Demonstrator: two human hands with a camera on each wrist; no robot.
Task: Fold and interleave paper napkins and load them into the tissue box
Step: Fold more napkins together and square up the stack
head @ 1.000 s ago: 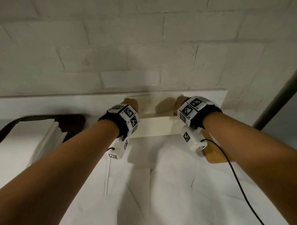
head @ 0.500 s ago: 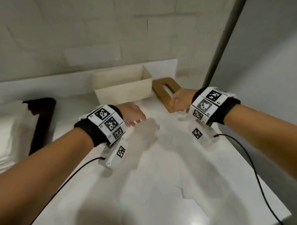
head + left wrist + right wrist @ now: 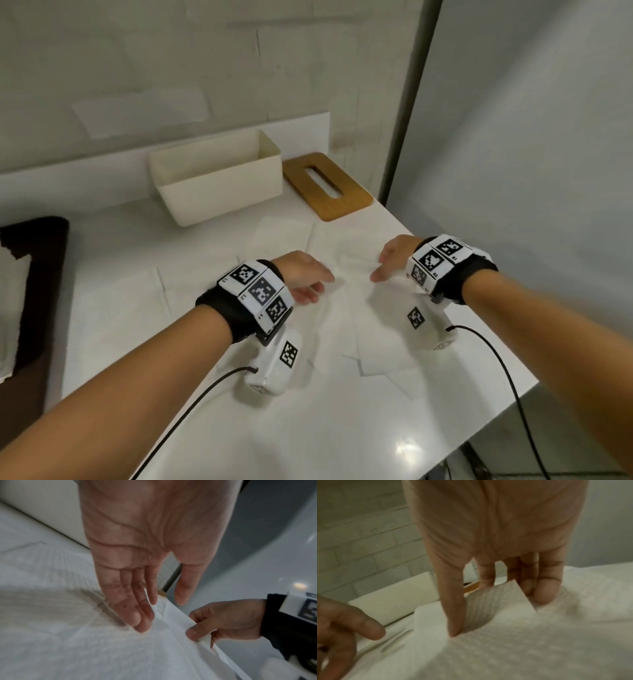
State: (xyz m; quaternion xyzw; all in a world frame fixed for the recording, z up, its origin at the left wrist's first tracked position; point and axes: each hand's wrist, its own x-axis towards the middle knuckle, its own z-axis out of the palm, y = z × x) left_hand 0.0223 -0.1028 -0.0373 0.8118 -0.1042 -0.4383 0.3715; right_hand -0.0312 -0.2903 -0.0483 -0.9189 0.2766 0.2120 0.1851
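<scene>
Several white napkins [image 3: 373, 346] lie spread and overlapping on the white table [image 3: 342, 428]. My left hand [image 3: 318, 284] hovers over them with straight fingers; in the left wrist view its fingertips [image 3: 142, 624] touch a napkin [image 3: 85, 635]. My right hand [image 3: 380, 267] pinches the raised edge of a napkin [image 3: 496, 601] between thumb and fingers, as the left wrist view also shows the right hand [image 3: 223, 622]. The cream tissue box [image 3: 215, 178] stands open-topped at the back, beyond both hands. Its wooden lid [image 3: 327, 186] with a slot lies flat to its right.
A dark tray [image 3: 37, 267] with a stack of napkins [image 3: 10, 308] sits at the left edge. The brick wall runs behind the box. The table's right edge [image 3: 513, 387] drops off close to my right wrist. Cables trail from both wrist cameras.
Both hands have pulled back from the tissue box to the napkins nearer me. The right hand has pinched a napkin's edge. My head view has swung right.
</scene>
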